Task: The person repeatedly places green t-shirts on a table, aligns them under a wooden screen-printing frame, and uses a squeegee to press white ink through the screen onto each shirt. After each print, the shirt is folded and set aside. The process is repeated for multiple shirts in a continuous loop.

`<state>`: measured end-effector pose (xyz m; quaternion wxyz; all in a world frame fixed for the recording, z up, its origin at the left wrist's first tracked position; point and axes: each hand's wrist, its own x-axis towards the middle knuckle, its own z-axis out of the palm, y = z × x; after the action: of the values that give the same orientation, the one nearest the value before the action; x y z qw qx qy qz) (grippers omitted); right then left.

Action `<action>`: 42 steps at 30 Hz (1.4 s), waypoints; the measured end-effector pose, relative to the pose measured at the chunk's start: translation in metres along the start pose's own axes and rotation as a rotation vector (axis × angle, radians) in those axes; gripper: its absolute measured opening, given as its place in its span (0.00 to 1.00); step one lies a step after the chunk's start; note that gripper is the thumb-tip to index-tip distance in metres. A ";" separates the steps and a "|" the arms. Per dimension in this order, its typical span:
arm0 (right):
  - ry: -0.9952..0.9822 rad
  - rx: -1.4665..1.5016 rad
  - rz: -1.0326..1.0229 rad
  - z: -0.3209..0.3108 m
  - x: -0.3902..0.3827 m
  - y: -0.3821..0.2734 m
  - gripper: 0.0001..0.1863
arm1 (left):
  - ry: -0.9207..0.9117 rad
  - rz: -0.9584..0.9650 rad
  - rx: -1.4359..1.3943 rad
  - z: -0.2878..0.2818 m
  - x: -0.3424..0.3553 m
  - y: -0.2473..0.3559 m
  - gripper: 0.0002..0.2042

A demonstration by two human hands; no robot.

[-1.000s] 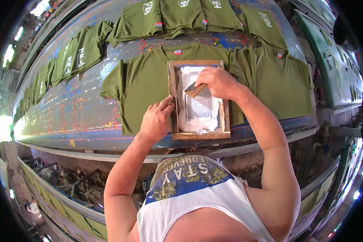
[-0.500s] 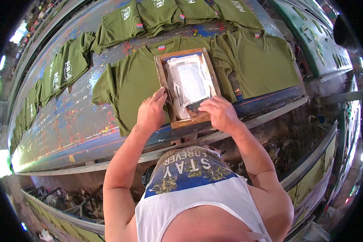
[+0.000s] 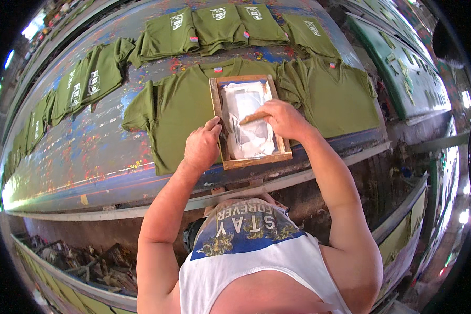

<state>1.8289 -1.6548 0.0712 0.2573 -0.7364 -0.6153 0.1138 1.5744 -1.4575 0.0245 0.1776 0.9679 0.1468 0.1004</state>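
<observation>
A wooden screen-printing frame (image 3: 257,162) lies on a green T-shirt (image 3: 178,115), its mesh smeared with white ink (image 3: 256,148). My left hand (image 3: 203,145) is closed on the frame's left rail, fingertips over the wood. Over the middle of the mesh, my right hand (image 3: 285,120) grips a squeegee (image 3: 253,117) with a brown edge showing. Part of the squeegee is hidden by the fingers. The frame covers the shirt's chest; the collar shows above it.
Another plain green T-shirt (image 3: 340,99) lies to the right. Folded green shirts with white prints (image 3: 220,29) line the far side, and more printed shirts (image 3: 86,78) lie at the left. The paint-spattered table (image 3: 110,136) ends at a metal rail (image 3: 157,205) before me.
My right hand has moved from the frame's near end up to the middle of the mesh with the squeegee. The left hand stays on the rail. The view has shifted slightly.
</observation>
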 end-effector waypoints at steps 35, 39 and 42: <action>0.159 0.100 -0.209 -0.002 0.074 0.070 0.20 | 0.589 -0.355 -0.310 0.065 0.007 0.053 0.08; 0.149 0.006 -0.193 -0.001 0.076 0.065 0.23 | 0.595 -0.376 -0.335 0.067 0.008 0.052 0.09; 0.127 -0.024 -0.245 0.006 0.058 0.054 0.24 | 0.600 -0.358 -0.318 0.068 0.008 0.050 0.08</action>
<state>1.8840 -1.6032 0.0471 0.2990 -0.6646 -0.6842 0.0273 1.6114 -1.5209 -0.0182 0.2893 0.8149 0.3417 0.3680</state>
